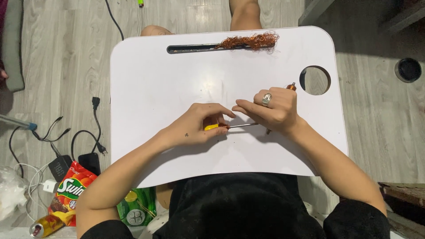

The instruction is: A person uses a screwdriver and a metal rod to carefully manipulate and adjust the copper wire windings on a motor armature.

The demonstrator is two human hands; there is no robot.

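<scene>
My left hand (199,125) grips the yellow handle of a small screwdriver (230,126) over the middle of a white lap table (155,88). Its metal shaft points right, under my right hand (272,110). That hand wears a ring and is closed around a small part with a copper-coloured end (291,86) sticking out past the knuckles. The screwdriver tip is hidden beneath the right hand's fingers. A tangle of thin copper wire (250,42) lies at the table's far edge, over the right end of a long slot (190,48).
A round cup hole (315,80) is cut in the table's right side. On the wooden floor to the left lie black cables and chargers (88,141), a red snack bag (71,190), a green packet (135,208) and a can (44,226). A round black object (408,69) sits far right.
</scene>
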